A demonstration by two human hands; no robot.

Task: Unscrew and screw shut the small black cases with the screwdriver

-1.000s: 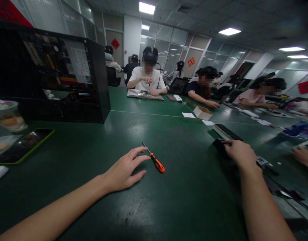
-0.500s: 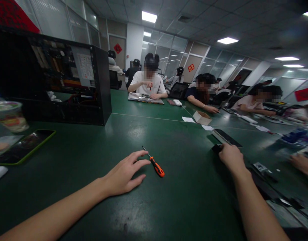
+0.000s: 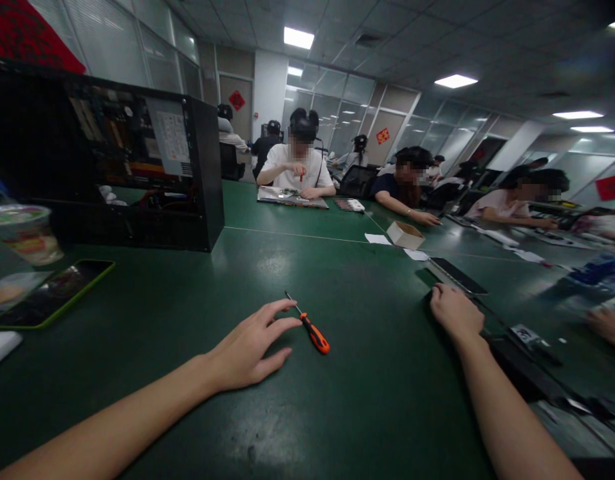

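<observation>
On the green tabletop, my left hand (image 3: pixel 252 343) lies with its fingers spread and holds nothing. Its fingertips are right beside an orange-and-black screwdriver (image 3: pixel 315 333), whose thin metal shaft points away to the upper left. My right hand (image 3: pixel 457 312) is at the right, closed with its fingers curled downward. What it holds, if anything, is hidden beneath the fingers. Just beyond it lies a flat dark slab with a pale edge (image 3: pixel 459 275). A black long part (image 3: pixel 522 373) and a small metal piece (image 3: pixel 524 335) lie to the right of my right forearm.
An opened black computer case (image 3: pixel 200 173) stands at the left, with a plastic cup (image 3: pixel 30 237) and a green-edged phone (image 3: pixel 57 293) before it. A small cardboard box (image 3: pixel 405 235) sits beyond my right hand. Several people work around the table; another person's hand (image 3: pixel 610 323) reaches in at right.
My right hand has shifted slightly left and curled downward; the dark piece seen at its fingertips before no longer shows. My left hand and the screwdriver have stayed in place.
</observation>
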